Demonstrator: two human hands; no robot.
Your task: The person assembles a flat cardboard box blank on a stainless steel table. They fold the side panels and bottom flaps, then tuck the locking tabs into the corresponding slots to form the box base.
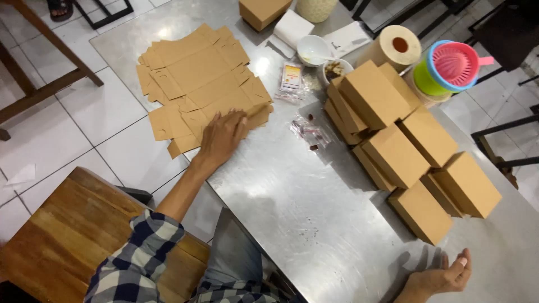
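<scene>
My left hand (223, 136) lies flat, fingers spread, on the near edge of a stack of flat brown cardboard box blanks (196, 73) at the left end of a steel table (292, 207). Whether it grips a blank I cannot tell. My right hand (446, 275) rests palm up and empty at the table's near right edge, fingers loosely curled. Several folded brown boxes (401, 151) stand stacked in the middle right of the table, just beyond the right hand.
Small clear packets (307, 133) and a sachet (291, 78) lie mid-table. At the back are white bowls (313, 49), a paper roll (396, 47), a green and pink juicer (449, 67), napkins (292, 28), another box (263, 11). A wooden stool (73, 230) stands at left.
</scene>
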